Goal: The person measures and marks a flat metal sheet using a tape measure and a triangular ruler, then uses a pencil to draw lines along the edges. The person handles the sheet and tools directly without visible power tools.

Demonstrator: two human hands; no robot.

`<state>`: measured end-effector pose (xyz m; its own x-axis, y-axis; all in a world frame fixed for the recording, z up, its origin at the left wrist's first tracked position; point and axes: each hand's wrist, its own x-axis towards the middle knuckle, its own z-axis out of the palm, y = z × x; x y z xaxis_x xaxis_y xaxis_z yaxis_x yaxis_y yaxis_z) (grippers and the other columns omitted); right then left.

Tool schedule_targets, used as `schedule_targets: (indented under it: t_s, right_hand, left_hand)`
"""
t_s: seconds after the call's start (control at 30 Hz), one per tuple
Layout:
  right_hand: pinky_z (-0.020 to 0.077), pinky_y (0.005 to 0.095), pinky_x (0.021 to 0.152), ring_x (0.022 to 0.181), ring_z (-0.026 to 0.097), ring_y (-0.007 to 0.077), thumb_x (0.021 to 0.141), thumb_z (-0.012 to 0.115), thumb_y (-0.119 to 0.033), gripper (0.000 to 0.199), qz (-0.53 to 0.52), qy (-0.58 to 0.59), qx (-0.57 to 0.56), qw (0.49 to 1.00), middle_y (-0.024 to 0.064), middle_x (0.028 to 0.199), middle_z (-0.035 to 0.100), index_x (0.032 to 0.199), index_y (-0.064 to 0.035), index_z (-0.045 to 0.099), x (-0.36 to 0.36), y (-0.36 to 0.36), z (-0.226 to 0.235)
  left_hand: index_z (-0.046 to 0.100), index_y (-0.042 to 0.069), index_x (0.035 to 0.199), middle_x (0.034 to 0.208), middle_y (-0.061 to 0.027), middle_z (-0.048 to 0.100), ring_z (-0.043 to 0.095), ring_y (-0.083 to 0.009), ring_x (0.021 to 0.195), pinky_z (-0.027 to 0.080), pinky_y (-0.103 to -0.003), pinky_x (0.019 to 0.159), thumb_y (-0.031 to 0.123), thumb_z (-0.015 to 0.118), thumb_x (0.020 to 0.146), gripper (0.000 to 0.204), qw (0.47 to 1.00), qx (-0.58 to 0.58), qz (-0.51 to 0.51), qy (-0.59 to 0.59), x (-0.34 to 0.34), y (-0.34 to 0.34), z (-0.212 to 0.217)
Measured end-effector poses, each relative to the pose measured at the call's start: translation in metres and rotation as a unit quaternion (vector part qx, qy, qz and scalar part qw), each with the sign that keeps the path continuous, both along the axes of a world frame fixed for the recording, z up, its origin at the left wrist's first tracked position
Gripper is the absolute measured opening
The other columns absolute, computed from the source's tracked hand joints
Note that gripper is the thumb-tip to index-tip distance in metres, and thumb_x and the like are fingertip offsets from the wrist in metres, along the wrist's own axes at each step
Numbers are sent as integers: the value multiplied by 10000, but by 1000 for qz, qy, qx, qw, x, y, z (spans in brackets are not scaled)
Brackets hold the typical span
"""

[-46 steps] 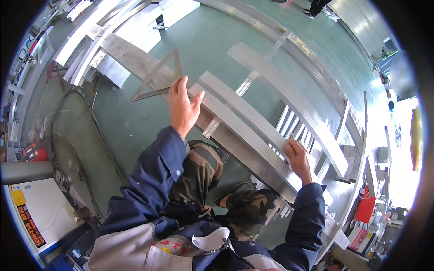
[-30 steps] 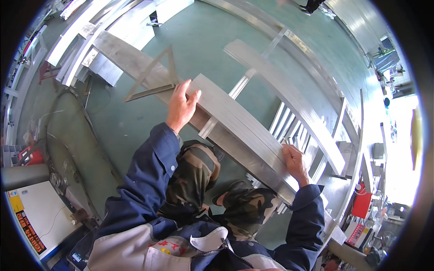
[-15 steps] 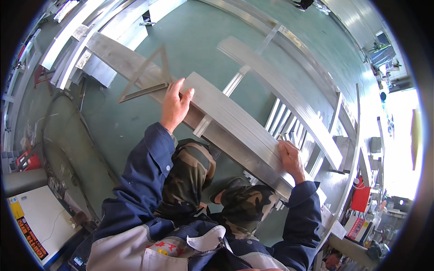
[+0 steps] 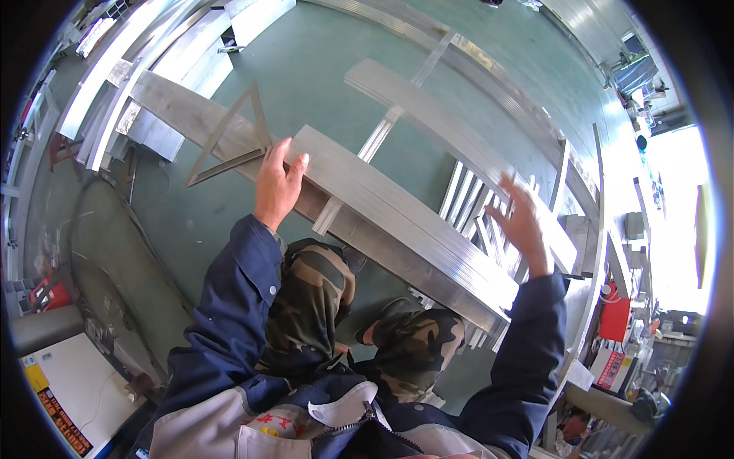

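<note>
My left hand (image 4: 277, 186) grips the near left end of a stack of long flat aluminium bars (image 4: 405, 222) that runs diagonally from upper left to lower right above my knees. My right hand (image 4: 521, 223) is lifted off the stack's right part, fingers spread, holding nothing. The stack rests on a long grey beam (image 4: 191, 115). A metal triangle square (image 4: 229, 141) lies on that beam just left of my left hand.
A second stack of aluminium bars (image 4: 451, 130) lies farther out, with thin slats (image 4: 466, 203) between the two stacks. Long profiles (image 4: 145, 46) lie at upper left on the green floor. A white cabinet (image 4: 69, 390) stands at lower left, red boxes (image 4: 615, 317) at right.
My right hand has come up off the stack and opened, moving farther out to the right. My left hand keeps its hold on the stack's left end.
</note>
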<state>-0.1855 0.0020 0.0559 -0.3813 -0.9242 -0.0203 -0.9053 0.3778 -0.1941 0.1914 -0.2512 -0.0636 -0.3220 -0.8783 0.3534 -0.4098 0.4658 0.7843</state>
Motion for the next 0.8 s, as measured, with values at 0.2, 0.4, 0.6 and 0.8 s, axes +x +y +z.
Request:
schedule_targets:
  t_s: [0.2,0.4,0.6,0.8]
  right_hand:
    - [331,476,1211,1449,433,405,710,870,-506,1175,-73,21,66,995,234,1582,429,1629,-80,273,-79,-53,-30]
    - [449,484,1072,1215,589,400,694,826,-367,838,-57,-22,5,998,211,1253,638,1420,-60,544,-55,-58,-38]
    - [446,447,1100,1221,591,372,664,869,-384,954,-46,-100,25,994,218,1323,598,1460,-13,496,-45,-8,-36]
    - [486,463,1053,1189,611,364,672,868,-363,884,-51,-136,63,987,221,1280,619,1423,-24,548,-4,0,-19]
  left_hand:
    - [561,-52,1351,1285,-251,619,604,-422,1184,507,-450,985,356,655,1007,542,1000,10,2,1,-6,3,3]
    - [563,-58,1340,1273,-256,620,615,-422,1160,515,-446,967,335,656,1006,524,1000,9,5,3,2,2,3]
    - [564,-60,1330,1247,-252,624,622,-420,1138,521,-445,958,315,666,1003,508,1000,-3,6,26,-5,0,-5]
    - [570,-55,1326,1259,-257,626,622,-425,1145,523,-446,958,291,674,995,490,1000,-9,8,16,-2,0,-2]
